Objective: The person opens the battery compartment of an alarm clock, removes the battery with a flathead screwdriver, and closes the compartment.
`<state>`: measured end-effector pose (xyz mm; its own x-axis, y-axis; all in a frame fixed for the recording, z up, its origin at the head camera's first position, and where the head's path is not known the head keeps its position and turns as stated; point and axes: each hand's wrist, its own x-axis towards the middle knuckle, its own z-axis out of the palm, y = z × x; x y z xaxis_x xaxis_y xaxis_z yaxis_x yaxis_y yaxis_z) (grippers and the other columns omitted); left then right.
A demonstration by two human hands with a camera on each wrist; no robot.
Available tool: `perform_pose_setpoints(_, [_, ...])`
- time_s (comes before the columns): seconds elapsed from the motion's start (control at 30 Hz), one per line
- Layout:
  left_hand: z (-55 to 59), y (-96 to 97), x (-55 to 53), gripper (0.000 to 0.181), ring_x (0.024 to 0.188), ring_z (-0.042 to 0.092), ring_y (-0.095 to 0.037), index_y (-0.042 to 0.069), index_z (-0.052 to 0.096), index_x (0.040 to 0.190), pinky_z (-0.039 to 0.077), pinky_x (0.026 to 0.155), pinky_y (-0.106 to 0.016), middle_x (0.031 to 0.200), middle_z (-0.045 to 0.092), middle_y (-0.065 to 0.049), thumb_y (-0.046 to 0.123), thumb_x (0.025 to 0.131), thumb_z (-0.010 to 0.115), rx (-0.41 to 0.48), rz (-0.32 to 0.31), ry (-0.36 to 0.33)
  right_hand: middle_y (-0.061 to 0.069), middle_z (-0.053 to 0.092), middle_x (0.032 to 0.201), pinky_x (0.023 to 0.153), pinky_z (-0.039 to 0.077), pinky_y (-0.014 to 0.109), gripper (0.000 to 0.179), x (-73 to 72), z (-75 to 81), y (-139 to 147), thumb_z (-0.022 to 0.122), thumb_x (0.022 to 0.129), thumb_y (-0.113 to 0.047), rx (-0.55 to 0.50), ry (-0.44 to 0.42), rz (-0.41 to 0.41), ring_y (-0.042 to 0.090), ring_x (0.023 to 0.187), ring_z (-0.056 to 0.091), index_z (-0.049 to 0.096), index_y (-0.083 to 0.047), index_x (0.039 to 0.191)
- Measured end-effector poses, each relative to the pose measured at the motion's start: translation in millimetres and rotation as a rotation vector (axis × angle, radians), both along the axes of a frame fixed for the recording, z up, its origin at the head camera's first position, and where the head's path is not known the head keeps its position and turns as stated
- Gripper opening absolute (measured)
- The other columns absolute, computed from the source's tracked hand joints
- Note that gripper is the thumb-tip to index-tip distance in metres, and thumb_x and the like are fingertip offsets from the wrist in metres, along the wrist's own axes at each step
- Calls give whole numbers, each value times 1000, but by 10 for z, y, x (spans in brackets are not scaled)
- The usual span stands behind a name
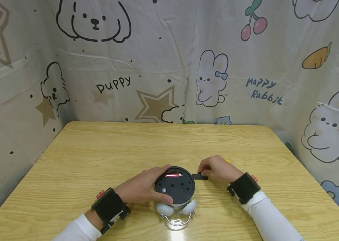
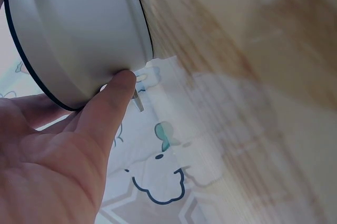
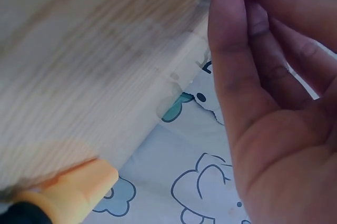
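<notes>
A round alarm clock (image 1: 177,192) lies on its face, black back up, with a red and silver battery (image 1: 174,175) in its open slot. Its two pale bells and wire handle (image 1: 177,222) point toward me. My left hand (image 1: 146,185) grips the clock's left side, thumb at the near rim and fingers at the far rim; in the left wrist view it holds the pale casing (image 2: 79,29). To the clock's right, my right hand (image 1: 217,168) pinches a black strip-like cover (image 1: 198,176), whose left end is at the clock's rim. Only a dark bit shows between those fingertips in the right wrist view.
Behind my right hand lies a yellow thing, mostly hidden in the head view; the right wrist view shows it as a yellow handle (image 3: 79,192) with a black part. The wooden table (image 1: 112,147) ends at a printed curtain (image 1: 157,67).
</notes>
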<state>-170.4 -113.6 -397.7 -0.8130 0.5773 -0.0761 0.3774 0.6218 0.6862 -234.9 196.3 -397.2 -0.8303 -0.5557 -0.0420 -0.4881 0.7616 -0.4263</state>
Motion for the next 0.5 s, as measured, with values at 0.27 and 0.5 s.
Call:
perform_pose_setpoints(0.27, [1, -3, 2, 113, 144, 51, -29, 11, 30, 164, 47, 114, -51, 160, 47, -15, 64, 79, 82, 2, 1, -7, -4, 73, 89, 70, 51, 23, 10, 6, 1, -10, 72, 95, -5, 7, -9, -15, 6, 79, 59, 77, -14, 95])
perform_pose_setpoints(0.5, [0, -3, 10, 112, 142, 52, -27, 11, 31, 163, 47, 114, -51, 158, 50, -14, 63, 78, 83, 4, 1, 8, -4, 74, 90, 71, 52, 24, 11, 17, 18, -10, 72, 95, -6, 13, -21, -19, 7, 79, 59, 78, -14, 98])
